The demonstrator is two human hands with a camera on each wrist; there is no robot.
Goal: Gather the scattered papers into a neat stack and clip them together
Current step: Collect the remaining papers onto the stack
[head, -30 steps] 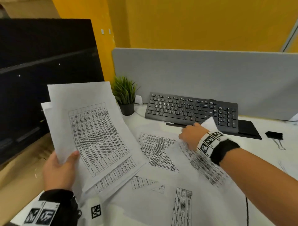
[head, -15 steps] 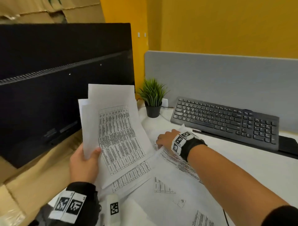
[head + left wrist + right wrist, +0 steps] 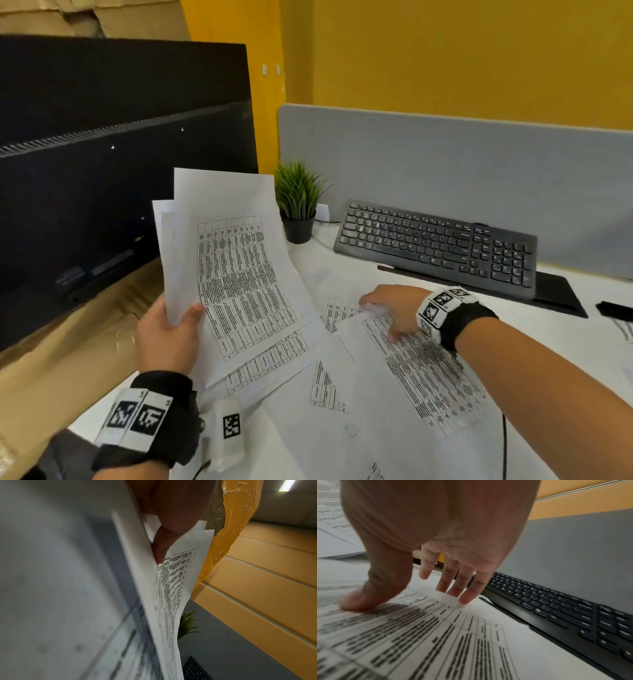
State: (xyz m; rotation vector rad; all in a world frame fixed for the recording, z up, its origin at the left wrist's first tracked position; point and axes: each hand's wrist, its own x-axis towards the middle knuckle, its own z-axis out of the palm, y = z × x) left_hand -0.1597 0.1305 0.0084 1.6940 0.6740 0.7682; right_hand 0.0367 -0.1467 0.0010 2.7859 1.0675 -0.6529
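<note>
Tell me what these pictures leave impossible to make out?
- Printed text on the held papers: too small in the head view, blurred in the left wrist view.
- Left hand fingers: hidden behind those papers.
- Black thing at the desk's right: cut off by the head view's edge.
- Right hand thumb: motion-blurred in the right wrist view.

Left hand [image 3: 171, 507] pinches printed papers [image 3: 173, 588] beside a plant [image 3: 187, 624].
</note>
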